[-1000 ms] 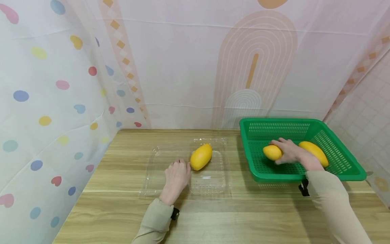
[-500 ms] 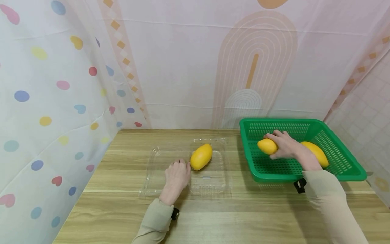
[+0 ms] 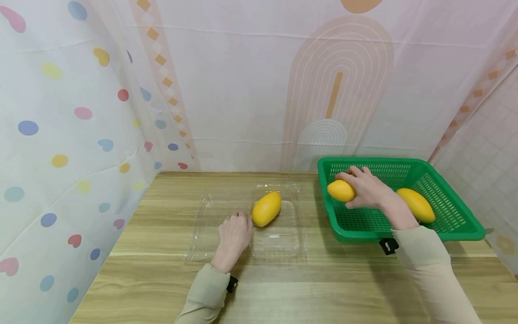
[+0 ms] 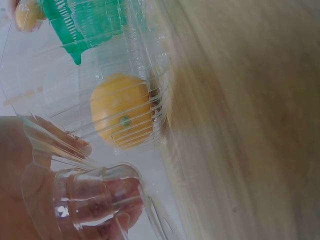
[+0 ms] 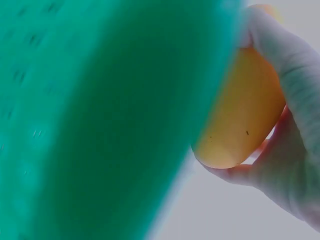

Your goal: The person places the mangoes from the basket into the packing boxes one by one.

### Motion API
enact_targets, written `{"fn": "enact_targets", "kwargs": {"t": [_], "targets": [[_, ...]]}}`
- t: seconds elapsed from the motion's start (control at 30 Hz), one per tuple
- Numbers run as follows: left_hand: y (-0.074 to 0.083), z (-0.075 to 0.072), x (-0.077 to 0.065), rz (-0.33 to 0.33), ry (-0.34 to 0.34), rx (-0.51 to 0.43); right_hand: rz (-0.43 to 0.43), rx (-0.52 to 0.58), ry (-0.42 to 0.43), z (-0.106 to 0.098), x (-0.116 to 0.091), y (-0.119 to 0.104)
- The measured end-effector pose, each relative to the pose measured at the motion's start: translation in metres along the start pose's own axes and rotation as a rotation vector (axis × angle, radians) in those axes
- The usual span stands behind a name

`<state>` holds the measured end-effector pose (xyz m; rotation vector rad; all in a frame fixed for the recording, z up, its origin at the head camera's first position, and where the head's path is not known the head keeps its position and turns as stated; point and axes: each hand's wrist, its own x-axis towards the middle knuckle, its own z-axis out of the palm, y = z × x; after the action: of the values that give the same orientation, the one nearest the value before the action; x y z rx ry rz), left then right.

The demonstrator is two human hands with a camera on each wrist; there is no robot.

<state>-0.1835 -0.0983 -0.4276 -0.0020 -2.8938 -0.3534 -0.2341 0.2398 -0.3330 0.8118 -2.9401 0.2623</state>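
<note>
My right hand (image 3: 371, 191) grips a yellow mango (image 3: 341, 191), held up over the left part of the green basket (image 3: 376, 236). In the right wrist view, thumb and fingers wrap this mango (image 5: 245, 112), and the blurred basket wall covers part of it. A clear plastic clamshell container (image 3: 279, 248) lies opened out on the table, with one mango (image 3: 267, 209) in its right half. My left hand (image 3: 235, 231) holds the container at its middle fold, beside that mango. Through the plastic in the left wrist view show the curled fingers (image 4: 122, 197).
Another mango (image 3: 417, 205) lies in the basket's right side. The wooden table (image 3: 299, 292) meets a patterned curtain (image 3: 243, 99) at its back edge. The basket's raised rim stands between the held mango and the container.
My right hand has lifted the mango from the basket floor and carried it left, toward the basket's left rim. The left hand and container have stayed in place.
</note>
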Motion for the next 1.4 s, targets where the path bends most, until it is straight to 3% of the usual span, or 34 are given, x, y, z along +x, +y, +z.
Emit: {"fn": "enact_targets", "kwargs": {"t": [0.3,0.7,1.07,1.4], "targets": [[0.0,0.001,0.0,-0.007,-0.009,-0.006,-0.11,-0.04,0.073,0.008,0.018,-0.039],[-0.001,0.001,-0.001,0.0,0.006,-0.01,-0.219,-0.06,0.097,0.038,0.042,-0.084],[-0.001,0.001,-0.001,-0.002,-0.004,-0.008,-0.301,-0.106,0.153,0.075,0.057,-0.098],[-0.002,0.001,-0.001,0.01,-0.004,-0.011,-0.315,-0.193,0.116,0.092,0.064,-0.103]]}}
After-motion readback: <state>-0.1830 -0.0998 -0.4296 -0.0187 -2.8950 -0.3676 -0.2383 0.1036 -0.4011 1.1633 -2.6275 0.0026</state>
